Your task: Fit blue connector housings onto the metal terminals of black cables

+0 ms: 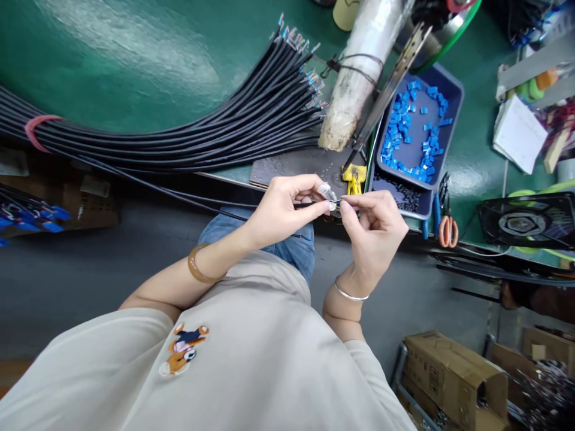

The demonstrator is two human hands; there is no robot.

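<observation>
My left hand [287,206] pinches the end of a thin black cable [188,200] that runs off to the left over my lap. My right hand [371,224] meets it fingertip to fingertip, pinched on the cable's tip or a small part there that I cannot make out. Both hands hover at the front edge of the green workbench [135,66]. A thick bundle of black cables [179,131] with stripped, blue-tipped ends lies on the bench behind the hands, tied with a pink band at the left.
A blue tray [451,105] of small blue connectors stands right of the hands, with a white wrapped post [359,66] beside it. Orange-handled scissors [448,230] and a small fan [525,224] lie at the right. Cardboard boxes [453,371] sit on the floor.
</observation>
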